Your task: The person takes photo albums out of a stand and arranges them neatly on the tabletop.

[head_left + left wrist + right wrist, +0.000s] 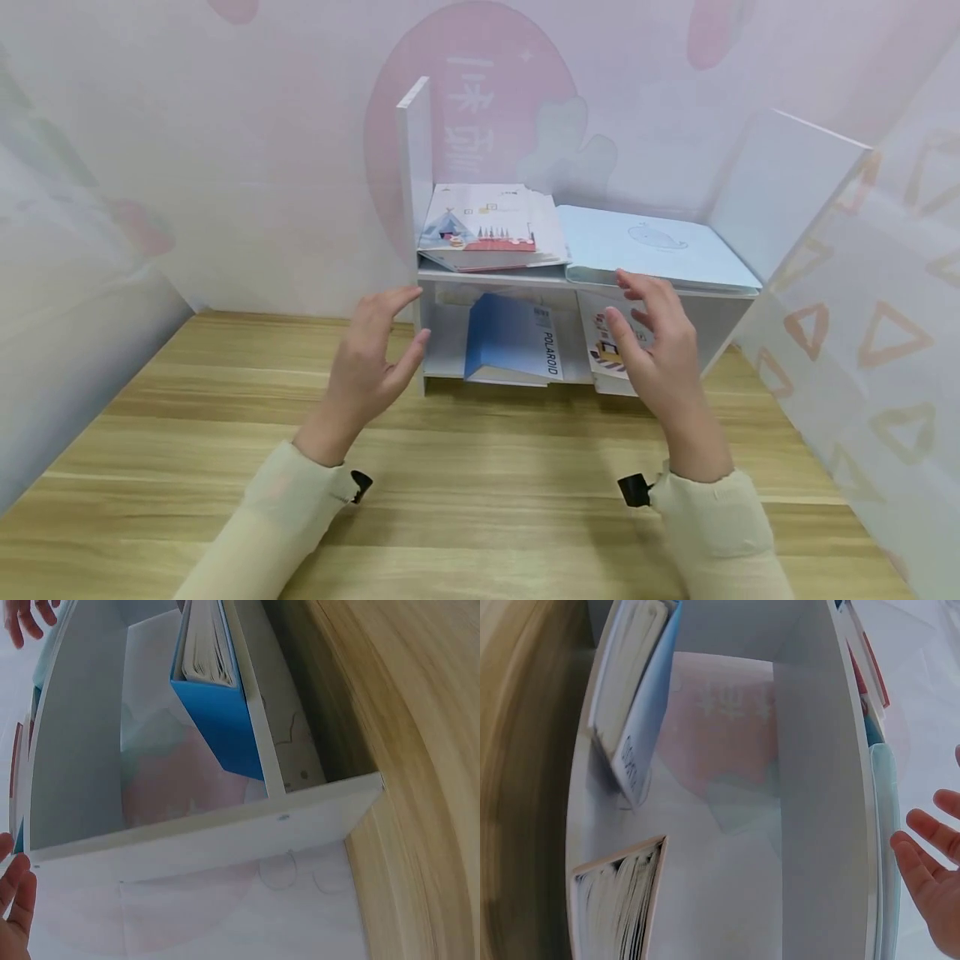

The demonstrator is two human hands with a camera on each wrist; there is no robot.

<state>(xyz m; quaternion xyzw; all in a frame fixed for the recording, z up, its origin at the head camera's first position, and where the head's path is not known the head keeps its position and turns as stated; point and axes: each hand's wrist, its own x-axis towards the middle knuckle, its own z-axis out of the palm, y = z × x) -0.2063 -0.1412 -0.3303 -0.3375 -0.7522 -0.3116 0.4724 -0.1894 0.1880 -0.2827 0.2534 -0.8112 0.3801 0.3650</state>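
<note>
Both hands are held up before a small white shelf (495, 279) and hold nothing. My left hand (367, 354) is near the shelf's left side panel, thumb and fingers spread apart. Fingers loosely bent, my right hand (663, 354) overlaps the right part of the shelf in the head view. On the lower level lie a blue album (510, 333) marked POLAROID and a white illustrated album (603, 342), partly hidden behind the right hand. The upper level carries white books with a tent picture (480, 221) and a light blue album with a whale (652, 242).
The shelf stands on a wood-grain table (480, 492) against a printed white cloth (285, 167). Tall end panels rise at its left (416, 167) and right (787, 192). Another patterned cloth (885, 333) borders the table on the right. Each wrist wears a small black device (635, 490).
</note>
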